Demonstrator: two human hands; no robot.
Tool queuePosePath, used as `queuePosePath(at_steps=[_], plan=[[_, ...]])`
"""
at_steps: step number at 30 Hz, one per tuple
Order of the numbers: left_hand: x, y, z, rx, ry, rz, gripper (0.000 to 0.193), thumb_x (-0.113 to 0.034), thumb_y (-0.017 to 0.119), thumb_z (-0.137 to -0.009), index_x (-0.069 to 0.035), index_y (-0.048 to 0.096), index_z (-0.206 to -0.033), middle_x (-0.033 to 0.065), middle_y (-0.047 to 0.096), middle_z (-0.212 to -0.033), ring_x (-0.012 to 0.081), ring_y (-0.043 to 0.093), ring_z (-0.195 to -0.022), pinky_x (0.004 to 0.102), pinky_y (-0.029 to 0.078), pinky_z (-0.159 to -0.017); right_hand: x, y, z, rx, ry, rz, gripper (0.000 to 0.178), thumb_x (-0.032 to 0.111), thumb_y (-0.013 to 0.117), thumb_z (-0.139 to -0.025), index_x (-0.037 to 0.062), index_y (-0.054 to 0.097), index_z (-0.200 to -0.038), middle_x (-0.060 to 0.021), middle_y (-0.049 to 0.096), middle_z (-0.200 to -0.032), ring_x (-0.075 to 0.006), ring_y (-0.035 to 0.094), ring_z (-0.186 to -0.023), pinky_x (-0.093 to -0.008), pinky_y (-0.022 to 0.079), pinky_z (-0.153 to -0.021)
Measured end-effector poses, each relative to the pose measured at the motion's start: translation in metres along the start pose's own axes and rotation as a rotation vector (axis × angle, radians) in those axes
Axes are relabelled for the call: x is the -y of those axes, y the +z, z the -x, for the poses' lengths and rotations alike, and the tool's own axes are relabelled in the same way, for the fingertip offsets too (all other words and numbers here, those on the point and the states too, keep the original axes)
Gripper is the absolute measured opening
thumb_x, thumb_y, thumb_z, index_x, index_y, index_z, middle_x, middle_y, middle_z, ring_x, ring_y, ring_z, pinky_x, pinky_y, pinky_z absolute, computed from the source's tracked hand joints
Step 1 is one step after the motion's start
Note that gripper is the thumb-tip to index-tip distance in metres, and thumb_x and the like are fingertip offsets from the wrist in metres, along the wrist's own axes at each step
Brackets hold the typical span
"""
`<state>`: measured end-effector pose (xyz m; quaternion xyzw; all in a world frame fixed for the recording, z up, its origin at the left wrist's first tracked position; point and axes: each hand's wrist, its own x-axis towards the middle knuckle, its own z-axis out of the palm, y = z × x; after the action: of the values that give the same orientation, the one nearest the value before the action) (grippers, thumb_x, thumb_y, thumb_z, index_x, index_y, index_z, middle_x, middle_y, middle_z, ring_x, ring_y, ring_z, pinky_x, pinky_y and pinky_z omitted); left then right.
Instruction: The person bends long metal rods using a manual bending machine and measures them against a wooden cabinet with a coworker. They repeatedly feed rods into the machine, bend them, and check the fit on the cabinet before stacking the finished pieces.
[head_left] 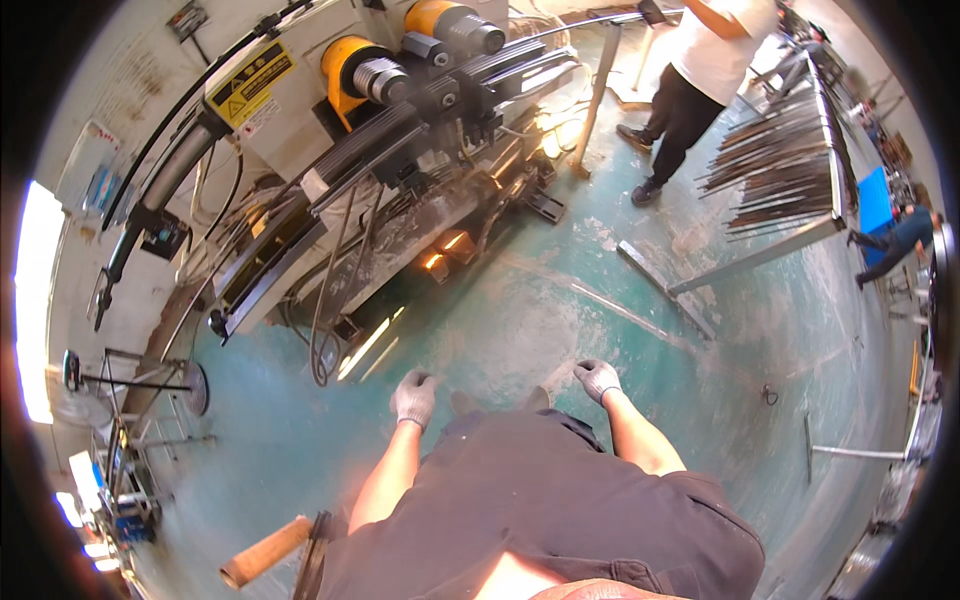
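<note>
My left hand [413, 399], in a pale grey work glove, hangs in front of my body at the left. Its fingers are curled in, and nothing shows in them. Level with it on the other side, my right hand [597, 381] wears the same kind of glove. Those fingers are bent closed too, with no object visible. Neither hand touches anything; both are over the green floor [510, 330]. Ahead to the left stands a large machine [380, 190] with orange-and-silver cylindrical units. Beneath it, glowing orange spots [447, 250] show at its lower edge, nearer my left hand.
A person [690, 90] in a white top stands at the far right beside a rack of thin dark rods [775, 165]. A metal beam [665, 288] lies on the floor there. A brown cylinder [265, 552] is at lower left, a round fan [197, 388] farther left.
</note>
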<state>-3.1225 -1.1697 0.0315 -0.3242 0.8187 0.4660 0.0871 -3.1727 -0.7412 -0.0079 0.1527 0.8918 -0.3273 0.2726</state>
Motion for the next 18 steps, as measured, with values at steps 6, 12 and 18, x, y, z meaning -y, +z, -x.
queuePosePath(at_steps=[6,12,18], plan=[[-0.040,0.021,0.031,0.108,0.126,-0.130,0.028,-0.025,0.068,-0.090,-0.005,0.077,-0.107,0.0195,0.078,-0.100,0.0337,0.075,-0.099,0.0408,0.057,-0.089,-0.091,0.003,-0.016,0.050,0.112,0.220,0.047,0.045,0.066,-0.093,0.0101,0.079,-0.121,-0.0173,0.076,-0.124,-0.0345,0.070,-0.121,-0.0419,0.054,-0.104],[0.058,0.036,0.052,0.145,-0.059,-0.343,0.034,-0.035,0.068,-0.085,-0.009,0.079,-0.105,0.0211,0.077,-0.108,0.0382,0.073,-0.108,0.0430,0.056,-0.095,-0.130,0.024,0.002,0.204,0.192,0.122,0.043,0.041,0.064,-0.093,0.0120,0.079,-0.120,-0.0162,0.075,-0.125,-0.0335,0.070,-0.121,-0.0416,0.054,-0.104],[0.105,0.035,0.089,0.121,-0.220,-0.326,0.033,-0.033,0.067,-0.082,-0.011,0.081,-0.103,0.0219,0.077,-0.111,0.0383,0.072,-0.113,0.0432,0.056,-0.099,-0.130,0.033,0.006,0.288,0.192,0.194,0.046,0.047,0.068,-0.088,0.0151,0.080,-0.120,-0.0138,0.075,-0.129,-0.0319,0.068,-0.125,-0.0407,0.053,-0.106]])
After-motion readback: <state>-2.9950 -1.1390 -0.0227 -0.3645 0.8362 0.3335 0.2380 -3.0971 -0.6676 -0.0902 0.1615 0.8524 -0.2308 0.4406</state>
